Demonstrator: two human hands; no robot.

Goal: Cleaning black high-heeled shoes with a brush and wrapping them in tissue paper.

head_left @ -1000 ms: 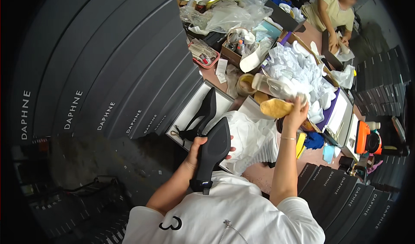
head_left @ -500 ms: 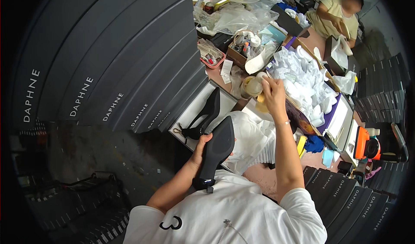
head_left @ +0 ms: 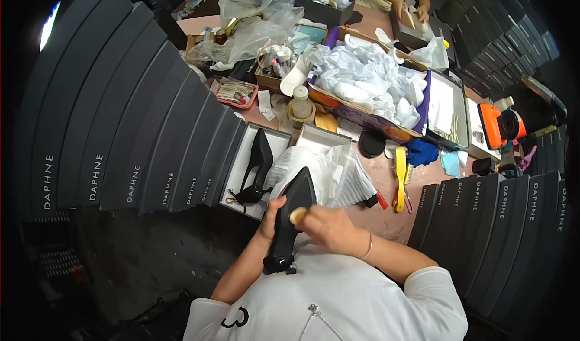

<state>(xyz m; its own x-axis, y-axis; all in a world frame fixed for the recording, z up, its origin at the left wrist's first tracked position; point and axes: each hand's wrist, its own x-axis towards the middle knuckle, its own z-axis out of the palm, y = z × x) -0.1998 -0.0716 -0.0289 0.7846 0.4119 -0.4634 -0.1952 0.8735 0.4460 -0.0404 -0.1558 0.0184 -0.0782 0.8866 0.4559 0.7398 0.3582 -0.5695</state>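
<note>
Near centre, a black high-heeled shoe lay in the left hand, with the right hand to its right. Its mate, another black high-heeled shoe, lay farther left in an open white-lined cardboard box, right of stacked dark-grey shoeboxes. Beyond the open box, a translucent plastic bottle stood in a round tan tub. Far right of that, crumpled white paper filled a purple cardboard box; a long yellow brush lay nearer, on the pink tabletop.
</note>
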